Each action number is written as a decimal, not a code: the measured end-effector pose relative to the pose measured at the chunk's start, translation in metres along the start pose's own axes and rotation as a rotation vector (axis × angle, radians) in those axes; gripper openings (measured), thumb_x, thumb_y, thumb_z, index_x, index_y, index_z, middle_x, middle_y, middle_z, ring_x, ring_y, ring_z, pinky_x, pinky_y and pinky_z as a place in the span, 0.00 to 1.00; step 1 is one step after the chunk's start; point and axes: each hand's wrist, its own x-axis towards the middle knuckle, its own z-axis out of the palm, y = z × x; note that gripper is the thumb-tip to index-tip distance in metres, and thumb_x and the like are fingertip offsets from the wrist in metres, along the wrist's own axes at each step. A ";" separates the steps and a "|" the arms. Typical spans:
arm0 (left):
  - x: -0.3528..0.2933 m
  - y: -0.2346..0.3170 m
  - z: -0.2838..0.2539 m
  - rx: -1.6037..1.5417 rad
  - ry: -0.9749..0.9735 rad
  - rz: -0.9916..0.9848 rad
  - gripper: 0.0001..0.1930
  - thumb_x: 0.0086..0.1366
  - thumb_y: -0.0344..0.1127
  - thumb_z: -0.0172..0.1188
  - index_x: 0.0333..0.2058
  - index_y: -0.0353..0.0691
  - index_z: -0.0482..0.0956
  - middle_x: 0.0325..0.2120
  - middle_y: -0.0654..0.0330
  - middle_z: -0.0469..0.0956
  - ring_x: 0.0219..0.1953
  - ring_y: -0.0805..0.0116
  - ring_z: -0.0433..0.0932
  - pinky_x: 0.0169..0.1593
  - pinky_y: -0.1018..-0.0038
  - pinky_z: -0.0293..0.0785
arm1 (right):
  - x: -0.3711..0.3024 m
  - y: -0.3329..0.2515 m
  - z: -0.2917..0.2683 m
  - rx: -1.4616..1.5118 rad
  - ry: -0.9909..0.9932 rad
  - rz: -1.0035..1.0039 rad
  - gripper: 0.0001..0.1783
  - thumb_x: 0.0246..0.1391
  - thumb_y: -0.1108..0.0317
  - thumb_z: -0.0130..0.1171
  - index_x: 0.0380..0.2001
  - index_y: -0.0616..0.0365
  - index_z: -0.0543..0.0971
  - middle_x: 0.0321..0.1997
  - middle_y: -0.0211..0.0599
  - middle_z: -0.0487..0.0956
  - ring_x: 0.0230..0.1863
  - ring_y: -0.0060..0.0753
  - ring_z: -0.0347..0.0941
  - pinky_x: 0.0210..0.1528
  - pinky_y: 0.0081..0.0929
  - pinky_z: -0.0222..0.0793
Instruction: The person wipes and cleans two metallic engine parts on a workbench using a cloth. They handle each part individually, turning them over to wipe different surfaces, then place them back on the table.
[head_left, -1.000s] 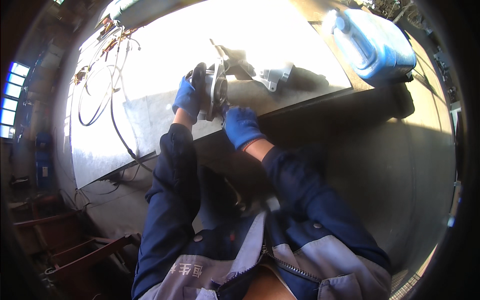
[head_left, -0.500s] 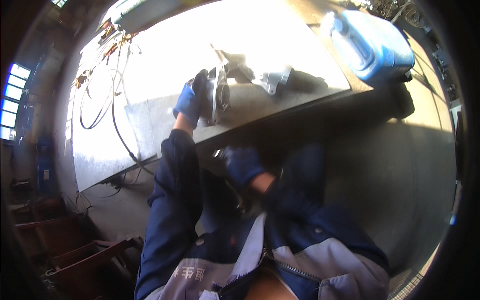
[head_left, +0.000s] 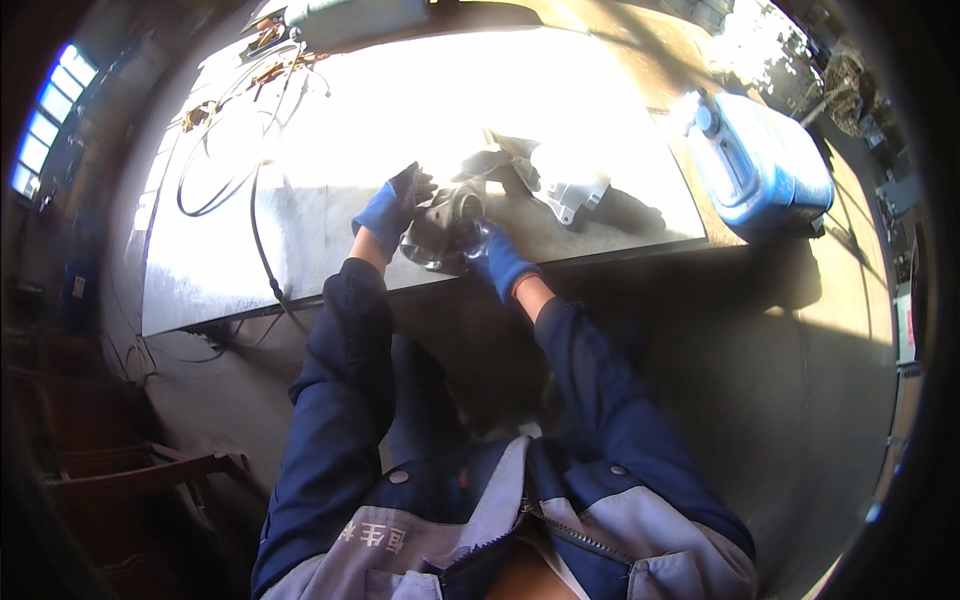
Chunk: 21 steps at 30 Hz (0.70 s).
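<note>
A grey cast metal part (head_left: 432, 232) with round openings rests near the front edge of the metal-topped table (head_left: 330, 215). At its left side is my left hand (head_left: 388, 208), in a blue glove with a dark palm; its fingers are stretched out and slightly apart, close to the casting. My right hand (head_left: 496, 258), gloved the same way, has its fingers curled against the casting's right side. Whether a small item is also inside that hand is hidden. Just beyond lie more grey metal parts, a bracket-like one (head_left: 505, 160) and an angular one (head_left: 578, 198).
To the right of the table stands a blue plastic jerrycan (head_left: 765, 165). A dark cable (head_left: 258, 215) loops over the table's left part and hangs off the front edge. A reddish-brown metal frame (head_left: 150, 470) is at lower left. Strong sunlight washes out the tabletop.
My right hand has risen from below the table edge, where it held a small shiny metal item, to the casting. The casting is turned and tipped over. My left hand's fingers have come off it.
</note>
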 end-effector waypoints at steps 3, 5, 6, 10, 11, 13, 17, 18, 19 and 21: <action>-0.051 0.008 0.024 0.264 0.004 0.243 0.24 0.65 0.34 0.52 0.59 0.35 0.66 0.55 0.51 0.71 0.54 0.61 0.72 0.56 0.68 0.69 | -0.001 -0.007 -0.006 -0.012 -0.052 0.060 0.19 0.48 0.66 0.65 0.44 0.56 0.77 0.39 0.45 0.82 0.39 0.41 0.79 0.43 0.33 0.74; -0.086 0.018 0.049 0.305 0.069 0.385 0.25 0.60 0.24 0.50 0.57 0.34 0.68 0.54 0.52 0.72 0.56 0.62 0.71 0.56 0.70 0.70 | -0.009 -0.018 -0.022 -0.387 -0.043 -0.018 0.16 0.54 0.63 0.58 0.45 0.55 0.77 0.39 0.45 0.81 0.38 0.43 0.79 0.43 0.36 0.74; -0.101 0.013 0.025 0.479 0.050 0.393 0.30 0.53 0.19 0.48 0.58 0.35 0.68 0.56 0.54 0.71 0.58 0.65 0.69 0.58 0.72 0.68 | -0.027 -0.066 -0.008 -0.790 -0.072 -0.135 0.14 0.57 0.62 0.53 0.45 0.54 0.77 0.38 0.44 0.81 0.36 0.44 0.79 0.42 0.38 0.74; -0.143 0.017 0.084 1.415 0.208 0.260 0.39 0.46 0.18 0.52 0.60 0.52 0.67 0.58 0.51 0.68 0.62 0.50 0.64 0.64 0.67 0.61 | -0.046 -0.147 -0.013 -1.652 -0.089 -0.441 0.12 0.57 0.64 0.50 0.43 0.48 0.77 0.34 0.41 0.81 0.34 0.43 0.79 0.38 0.42 0.72; -0.137 0.011 0.080 1.461 0.230 0.260 0.39 0.46 0.18 0.54 0.60 0.51 0.67 0.58 0.51 0.68 0.60 0.51 0.66 0.62 0.67 0.64 | -0.040 -0.159 -0.008 -1.739 -0.129 -0.496 0.12 0.56 0.65 0.50 0.42 0.47 0.77 0.33 0.39 0.81 0.33 0.42 0.79 0.37 0.42 0.71; -0.123 -0.010 0.072 1.424 0.367 0.330 0.32 0.48 0.22 0.58 0.56 0.48 0.72 0.51 0.50 0.74 0.53 0.51 0.73 0.55 0.65 0.70 | -0.034 -0.170 0.003 -1.847 -0.112 -0.589 0.08 0.53 0.67 0.51 0.35 0.50 0.78 0.27 0.36 0.80 0.28 0.38 0.79 0.31 0.39 0.69; -0.120 -0.017 0.076 1.464 0.400 0.404 0.20 0.52 0.30 0.61 0.46 0.45 0.77 0.38 0.50 0.79 0.41 0.49 0.77 0.46 0.62 0.74 | -0.027 -0.164 0.010 -1.897 -0.027 -0.678 0.06 0.51 0.68 0.51 0.28 0.52 0.79 0.23 0.35 0.79 0.25 0.35 0.78 0.27 0.37 0.67; -0.118 -0.019 0.075 1.490 0.418 0.431 0.18 0.53 0.32 0.61 0.44 0.45 0.78 0.36 0.50 0.80 0.39 0.49 0.78 0.44 0.62 0.74 | -0.029 -0.165 0.011 -1.889 -0.047 -0.643 0.07 0.51 0.69 0.51 0.30 0.55 0.79 0.25 0.38 0.80 0.26 0.37 0.79 0.27 0.36 0.70; -0.116 -0.020 0.074 1.520 0.435 0.458 0.15 0.53 0.34 0.61 0.42 0.44 0.79 0.33 0.51 0.80 0.37 0.49 0.78 0.43 0.62 0.74 | -0.033 -0.169 0.013 -1.878 -0.063 -0.605 0.08 0.52 0.70 0.51 0.33 0.57 0.79 0.27 0.41 0.80 0.27 0.38 0.79 0.28 0.35 0.72; -0.107 -0.028 0.070 1.546 0.472 0.387 0.16 0.53 0.34 0.62 0.43 0.44 0.78 0.34 0.50 0.80 0.37 0.50 0.78 0.43 0.61 0.75 | -0.038 -0.170 0.012 -1.917 -0.088 -0.573 0.09 0.52 0.70 0.50 0.34 0.57 0.78 0.26 0.40 0.80 0.27 0.38 0.80 0.27 0.35 0.72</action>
